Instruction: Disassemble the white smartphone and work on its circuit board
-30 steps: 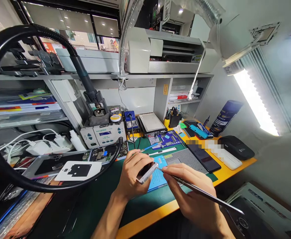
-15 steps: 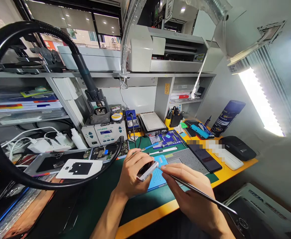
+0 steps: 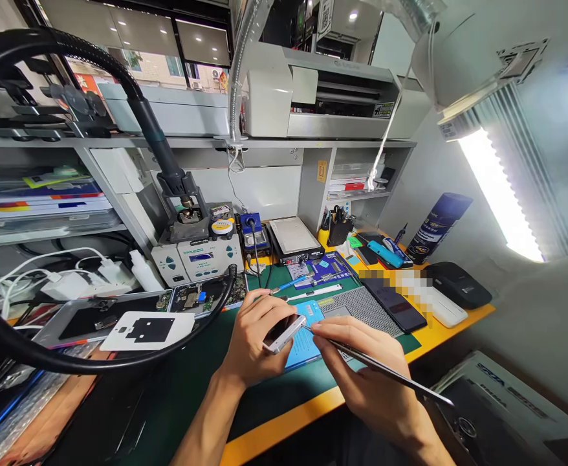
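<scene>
Circuit boards (image 3: 216, 291) lie bare at left on the counter (image 3: 284, 424); at near middle, the left hand (image 3: 250, 336) curls its fingers around a phone (image 3: 286, 336), held tilted, with a blue packet (image 3: 309, 353) beyond. Right of it, the right hand (image 3: 369, 359) has its fingers pinching a thin rod (image 3: 410, 382), its tip at the phone's end. Work there seems under way rather than finished: the phone looks whole, though whether anything is loose is too small to tell.
</scene>
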Demonstrator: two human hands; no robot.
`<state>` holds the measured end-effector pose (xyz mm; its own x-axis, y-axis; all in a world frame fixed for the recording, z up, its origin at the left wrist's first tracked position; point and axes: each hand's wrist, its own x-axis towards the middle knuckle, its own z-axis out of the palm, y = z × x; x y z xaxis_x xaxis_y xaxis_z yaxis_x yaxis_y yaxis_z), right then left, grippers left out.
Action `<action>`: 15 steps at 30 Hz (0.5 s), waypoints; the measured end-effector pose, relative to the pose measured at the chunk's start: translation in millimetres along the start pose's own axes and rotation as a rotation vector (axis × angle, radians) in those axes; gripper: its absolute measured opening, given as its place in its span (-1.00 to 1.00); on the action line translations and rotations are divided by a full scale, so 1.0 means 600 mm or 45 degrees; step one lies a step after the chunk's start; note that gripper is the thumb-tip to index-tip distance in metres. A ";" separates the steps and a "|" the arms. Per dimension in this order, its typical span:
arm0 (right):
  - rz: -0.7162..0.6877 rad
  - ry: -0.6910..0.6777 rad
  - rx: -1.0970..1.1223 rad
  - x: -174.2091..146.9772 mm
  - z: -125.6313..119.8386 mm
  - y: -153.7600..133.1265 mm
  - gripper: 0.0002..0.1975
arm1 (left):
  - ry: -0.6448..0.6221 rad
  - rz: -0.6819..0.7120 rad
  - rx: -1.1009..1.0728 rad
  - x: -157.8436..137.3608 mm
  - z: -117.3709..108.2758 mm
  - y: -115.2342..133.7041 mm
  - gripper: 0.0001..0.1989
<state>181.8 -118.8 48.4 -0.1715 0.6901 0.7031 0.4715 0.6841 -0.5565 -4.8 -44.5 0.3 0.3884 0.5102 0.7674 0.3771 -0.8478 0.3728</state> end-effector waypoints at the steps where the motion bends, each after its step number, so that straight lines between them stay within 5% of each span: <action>1: 0.009 -0.007 0.008 0.000 -0.002 0.000 -0.75 | -0.002 0.005 -0.002 0.000 0.001 0.000 -0.74; 15: 0.141 -0.004 0.044 -0.006 -0.002 0.012 -0.75 | -0.009 0.012 -0.031 0.001 0.002 -0.002 -0.70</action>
<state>187.0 -116.6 42.0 -0.1227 0.7627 0.6350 0.4579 0.6112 -0.6456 -4.0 -43.0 -0.4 0.3976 0.5029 0.7675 0.3530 -0.8559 0.3779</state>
